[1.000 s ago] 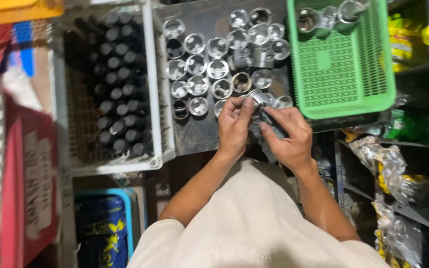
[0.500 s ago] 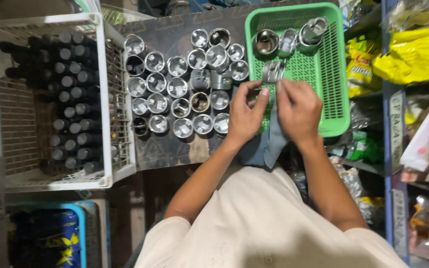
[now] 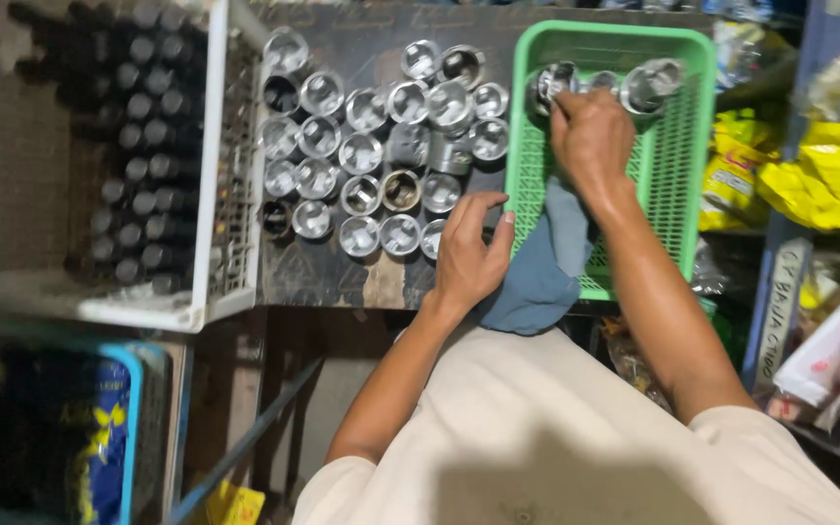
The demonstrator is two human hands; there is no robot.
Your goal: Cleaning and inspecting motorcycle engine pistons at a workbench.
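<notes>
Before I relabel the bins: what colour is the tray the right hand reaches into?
Green, a slotted plastic tray; the head view shows it, right hand inside.

Shiny metal cups (image 3: 362,154), seemingly plastic basket (image 3: 697,146)

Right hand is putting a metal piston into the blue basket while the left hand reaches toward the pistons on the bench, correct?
Not quite: the head view shows the basket is green, not blue. The right hand is at a piston in it, and the left hand reaches toward the pistons on the bench.

Metal cups (image 3: 371,156) lie between crate (image 3: 211,194) and basket (image 3: 692,175).
</notes>
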